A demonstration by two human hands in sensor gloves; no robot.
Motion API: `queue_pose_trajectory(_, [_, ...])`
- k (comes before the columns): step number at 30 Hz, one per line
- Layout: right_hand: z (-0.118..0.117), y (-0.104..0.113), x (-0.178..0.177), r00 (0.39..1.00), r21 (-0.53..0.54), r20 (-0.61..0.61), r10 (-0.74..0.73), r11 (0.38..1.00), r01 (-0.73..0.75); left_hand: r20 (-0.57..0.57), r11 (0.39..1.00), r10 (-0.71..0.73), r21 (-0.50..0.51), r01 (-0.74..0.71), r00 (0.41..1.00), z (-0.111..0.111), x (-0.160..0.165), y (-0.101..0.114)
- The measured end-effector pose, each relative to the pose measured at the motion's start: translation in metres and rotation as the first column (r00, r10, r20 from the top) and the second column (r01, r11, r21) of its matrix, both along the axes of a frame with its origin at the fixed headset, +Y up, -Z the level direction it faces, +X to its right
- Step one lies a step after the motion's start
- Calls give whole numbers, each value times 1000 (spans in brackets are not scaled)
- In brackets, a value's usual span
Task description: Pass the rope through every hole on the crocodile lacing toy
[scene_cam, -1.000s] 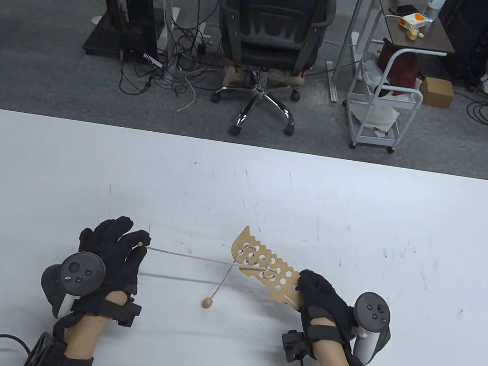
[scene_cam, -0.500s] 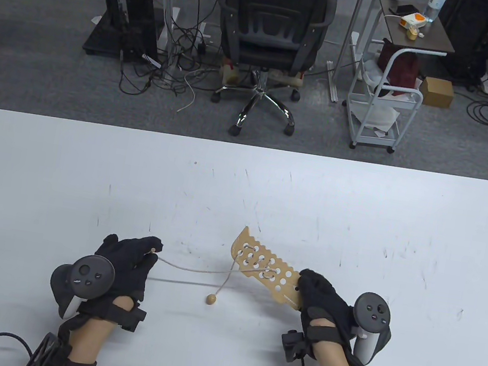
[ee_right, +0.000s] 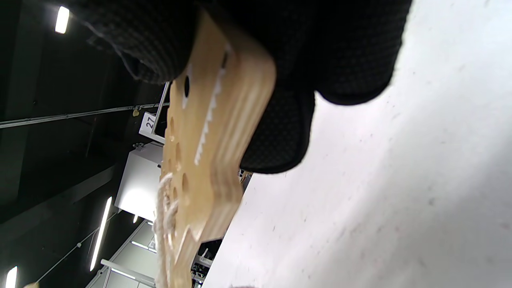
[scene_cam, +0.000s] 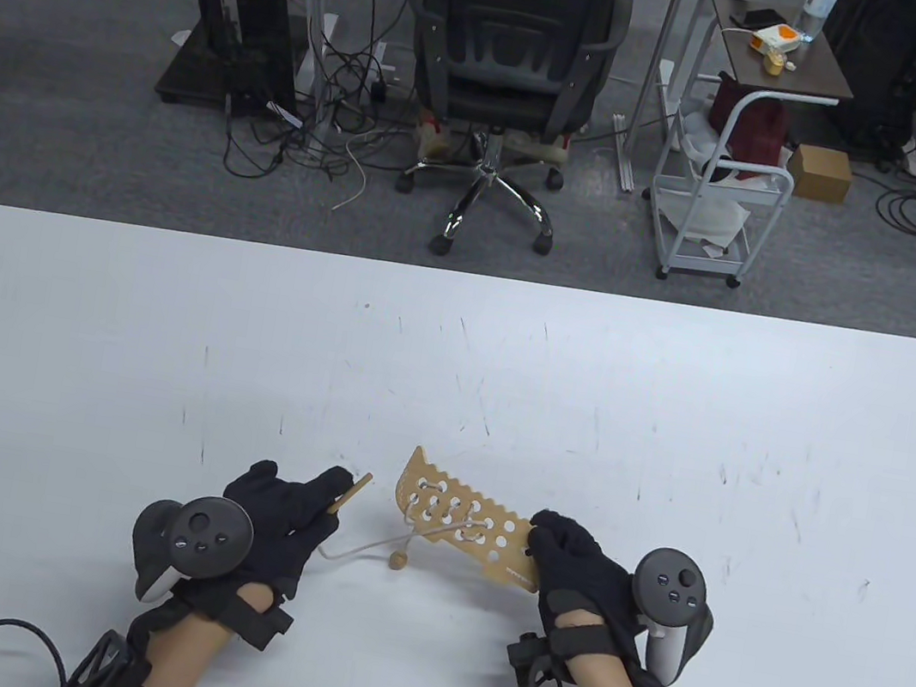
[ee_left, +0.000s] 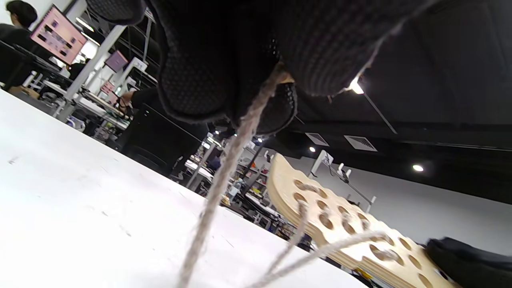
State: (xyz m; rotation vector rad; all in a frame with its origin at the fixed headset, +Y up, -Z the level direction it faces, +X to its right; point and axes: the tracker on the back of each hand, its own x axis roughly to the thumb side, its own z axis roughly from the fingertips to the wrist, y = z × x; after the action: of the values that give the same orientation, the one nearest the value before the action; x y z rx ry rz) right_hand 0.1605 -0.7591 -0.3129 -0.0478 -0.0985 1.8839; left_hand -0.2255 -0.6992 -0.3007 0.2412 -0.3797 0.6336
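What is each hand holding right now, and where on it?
The left hand pinches the rope's wooden needle at its lower end. The right hand grips the crocodile board by its right end.

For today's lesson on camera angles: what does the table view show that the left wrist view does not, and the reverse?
Table view only: the pale wooden needle pinched by the black-gloved left hand, the round wooden bead, the black office chair.
Left wrist view only: the pink monitor screen.
Both: the beige rope, the holed plywood crocodile board, the white table.
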Motion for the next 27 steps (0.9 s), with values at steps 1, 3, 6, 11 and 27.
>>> queue_pose_trajectory(1, [1,0,-2,1000,4,-6,7,1000,-7,4,1000,-3,0,3,1000,1,2,1])
queue_pose_trajectory(3, [1,2,-5,1000,12,-16,20,1000,-20,18,1000,-18,8,18,1000,4,7,2])
queue_pose_trajectory(6, [2,3,-8,999,21,-30,30,999,-29,44,1000,-11,18,10,999,8,12,4])
queue_pose_trajectory(11, [3,3,-14,997,30,-56,52,998,-50,94,999,5,35,-8,996,15,23,9])
queue_pose_trajectory(27, [13,10,-38,982,90,-157,103,992,-89,136,997,-69,37,64,988,25,47,9])
